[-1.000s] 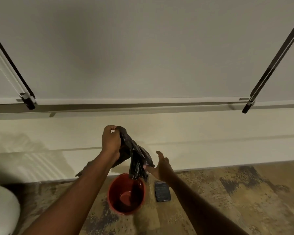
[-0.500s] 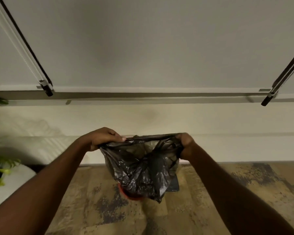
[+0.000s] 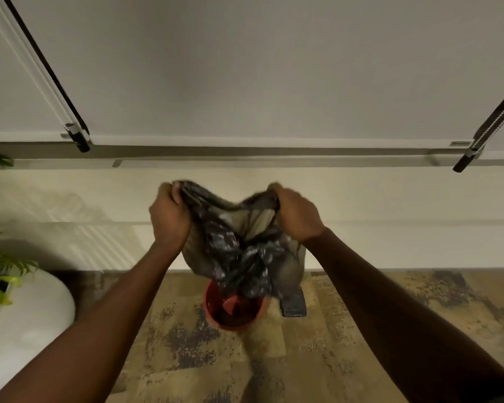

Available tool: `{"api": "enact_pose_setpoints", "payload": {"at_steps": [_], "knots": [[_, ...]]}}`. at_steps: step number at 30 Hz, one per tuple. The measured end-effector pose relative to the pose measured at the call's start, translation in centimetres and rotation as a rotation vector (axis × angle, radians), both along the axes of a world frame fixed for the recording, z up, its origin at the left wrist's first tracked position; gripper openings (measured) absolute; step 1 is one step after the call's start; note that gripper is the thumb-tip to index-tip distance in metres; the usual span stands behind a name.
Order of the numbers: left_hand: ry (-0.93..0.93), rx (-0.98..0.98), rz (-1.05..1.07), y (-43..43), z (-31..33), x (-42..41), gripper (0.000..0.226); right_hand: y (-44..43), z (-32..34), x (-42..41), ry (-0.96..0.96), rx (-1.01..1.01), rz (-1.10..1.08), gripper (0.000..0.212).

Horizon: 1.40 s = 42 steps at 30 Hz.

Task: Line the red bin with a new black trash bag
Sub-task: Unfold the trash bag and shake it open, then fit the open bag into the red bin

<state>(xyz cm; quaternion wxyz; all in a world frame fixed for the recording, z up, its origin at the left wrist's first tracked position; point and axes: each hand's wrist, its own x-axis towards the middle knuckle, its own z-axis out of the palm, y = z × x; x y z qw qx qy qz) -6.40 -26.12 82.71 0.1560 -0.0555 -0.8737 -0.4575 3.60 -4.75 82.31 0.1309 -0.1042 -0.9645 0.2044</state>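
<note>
A small round red bin [image 3: 213,314] stands on the floor below my hands, its mouth facing up. Over it hangs a crumpled black trash bag [image 3: 236,251], spread between my two fists. My left hand [image 3: 169,216] grips the bag's left top edge. My right hand [image 3: 296,215] grips the right top edge. The bag's mouth sags open between them and its lower end dangles just above the bin's rim, hiding the far part of the bin.
A dark flat packet [image 3: 294,305] lies on the floor right of the bin. A white planter [image 3: 24,324] with green leaves sits at the left. A pale wall with a ledge and a window blind [image 3: 245,68] rises behind. Patterned floor [image 3: 303,359] lies underneath.
One second ago only my left hand held the bunched bag. Both hands then took its top edge and pulled it wide; now the hands are higher and closer, and the bag sags over the bin.
</note>
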Motion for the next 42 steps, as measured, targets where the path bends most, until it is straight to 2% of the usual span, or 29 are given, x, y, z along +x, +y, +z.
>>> {"api": "enact_pose_setpoints", "payload": {"at_steps": [3,4,5,6,7,8,9,10,11,13,15,17,19,22,26,33,37,40,42], "knots": [[0.565,0.206,0.031,-1.2,4.4,3.2,0.022,-1.5,3.9,1.8,0.536,-0.286,-0.155,0.046],[0.752,0.175,-0.056,-1.6,4.7,4.7,0.014,-1.9,3.7,2.9,0.706,-0.340,-0.188,0.045],[0.863,0.045,-0.175,-1.9,4.0,5.9,0.007,-2.5,2.9,4.0,0.821,-0.279,-0.197,0.039],[0.842,-0.167,-0.288,-2.2,2.1,6.6,0.004,-2.7,1.2,4.9,0.782,-0.154,-0.173,0.029],[0.656,-0.405,-0.398,-2.6,-0.8,6.6,0.010,-2.5,-1.4,5.5,0.579,-0.042,-0.117,0.021],[0.345,-0.617,-0.479,-3.1,-3.7,6.0,0.017,-2.1,-4.3,5.8,0.219,0.035,-0.057,0.022],[-0.008,-0.734,-0.526,-3.7,-6.4,5.2,0.022,-1.8,-7.2,6.5,-0.176,0.096,-0.012,0.028],[-0.266,-0.766,-0.564,-4.5,-8.9,4.3,0.023,-1.3,-9.7,7.1,-0.399,0.137,0.005,0.032],[-0.356,-0.771,-0.601,-5.0,-10.7,3.7,0.021,-0.9,-11.6,7.7,-0.402,0.110,-0.024,0.032],[-0.294,-0.710,-0.554,-5.0,-11.9,3.7,0.013,-0.7,-13.4,8.3,-0.237,-0.085,-0.130,0.027],[-0.248,-0.577,-0.444,-4.2,-11.4,4.1,0.009,-0.8,-13.8,8.3,-0.200,-0.288,-0.186,0.023],[-0.239,-0.496,-0.342,-3.0,-10.8,4.3,0.013,-0.7,-13.5,7.6,-0.197,-0.500,-0.238,0.025],[-0.251,-0.434,-0.255,-2.1,-10.7,4.2,0.019,-0.7,-13.1,7.1,-0.165,-0.603,-0.288,0.027],[-0.336,-0.361,-0.185,-1.4,-11.3,4.5,0.027,-0.5,-13.5,6.6,-0.148,-0.615,-0.290,0.027],[-0.448,-0.246,-0.125,-1.2,-12.6,4.0,0.032,0.0,-14.7,5.9,-0.095,-0.580,-0.241,0.042],[-0.478,-0.183,-0.119,-1.7,-14.1,3.2,0.035,1.4,-16.8,5.1,-0.039,-0.640,-0.202,0.037],[-0.441,-0.086,-0.068,-1.8,-14.9,3.7,0.023,1.7,-17.3,4.7,-0.058,-0.823,-0.253,0.035],[-0.312,-0.038,-0.099,-2.5,-15.2,4.4,0.026,1.4,-17.3,3.8,-0.037,-0.907,-0.272,0.040],[-0.295,-0.054,-0.156,-3.4,-16.9,3.3,0.024,0.8,-18.6,2.2,-0.066,-0.932,-0.278,0.043]]}}
